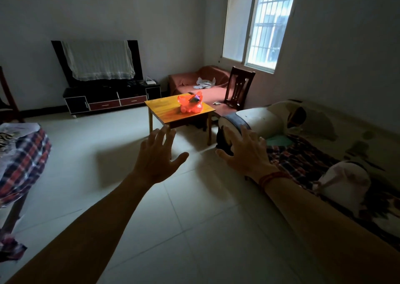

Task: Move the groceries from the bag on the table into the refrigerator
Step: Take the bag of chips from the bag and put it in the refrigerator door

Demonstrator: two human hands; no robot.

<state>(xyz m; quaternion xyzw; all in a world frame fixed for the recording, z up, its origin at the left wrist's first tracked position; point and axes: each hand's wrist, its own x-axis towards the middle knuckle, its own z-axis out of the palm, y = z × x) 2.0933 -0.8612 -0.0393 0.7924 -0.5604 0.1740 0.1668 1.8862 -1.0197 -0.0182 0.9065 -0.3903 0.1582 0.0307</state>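
Floor lies open before the table; bag sits toward the tabletop's far edge; my left hand and right hand are splayed, empty.

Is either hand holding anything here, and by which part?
Nothing is held. The left hand and right hand are open in mid-air; the red bag sits untouched.

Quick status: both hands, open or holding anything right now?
Left hand: open, fingers spread, holding nothing.
Right hand: open, fingers spread, holding nothing.

Home living room: sofa, television stand.
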